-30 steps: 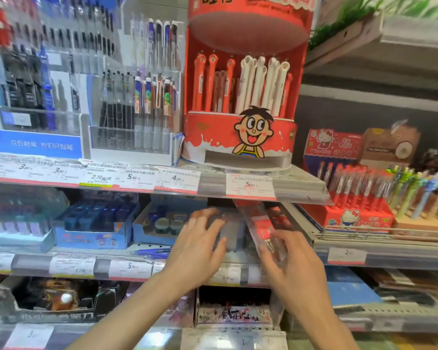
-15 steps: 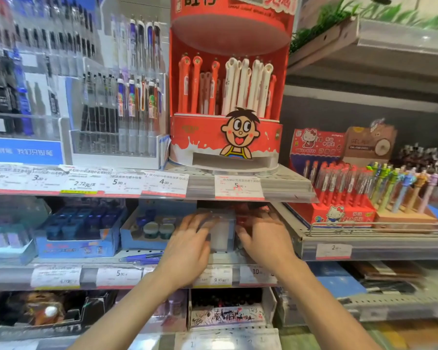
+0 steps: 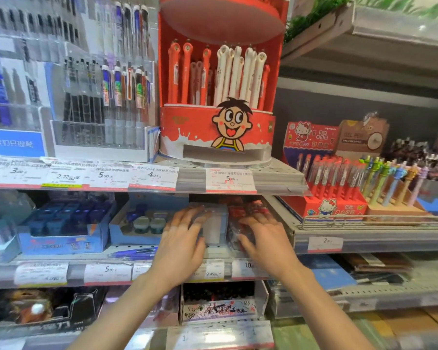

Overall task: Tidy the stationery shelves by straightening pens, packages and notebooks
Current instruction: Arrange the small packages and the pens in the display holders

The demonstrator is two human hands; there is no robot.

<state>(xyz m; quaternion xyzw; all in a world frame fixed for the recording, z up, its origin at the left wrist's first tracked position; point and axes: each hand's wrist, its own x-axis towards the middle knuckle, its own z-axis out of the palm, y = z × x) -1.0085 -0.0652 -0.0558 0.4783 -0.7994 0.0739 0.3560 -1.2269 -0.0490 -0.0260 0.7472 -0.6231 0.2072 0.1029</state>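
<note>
Both hands are in at the middle shelf (image 3: 127,258) now, reaching under the row of price tags (image 3: 152,176) on the shelf above. The left hand (image 3: 185,238) lies palm-down on a clear plastic box (image 3: 214,228), fingers spread and slightly bent over its top and left side, the tips blurred. Just beside it, the right hand (image 3: 266,238) presses on the red-and-clear packages (image 3: 243,210) near the shelf's right end, fingers spread too; whether any of them pinches a package cannot be told through the blur. Box and packages sit touching, side by side, close to the shelf's front edge. Left of the box stands a blue cardboard tray (image 3: 134,236) with small round pots in it, and a couple of blue pens (image 3: 134,253) lie loose along the front edge before it. Further left, a second blue tray (image 3: 61,243) holds dark blue items. Directly above, on the upper shelf, stands the red round pen stand (image 3: 216,132) with a cartoon face, full of upright red and white pens. To the right, on a neighbouring shelf, a red cat-themed pen box (image 3: 324,205) stands.
</note>
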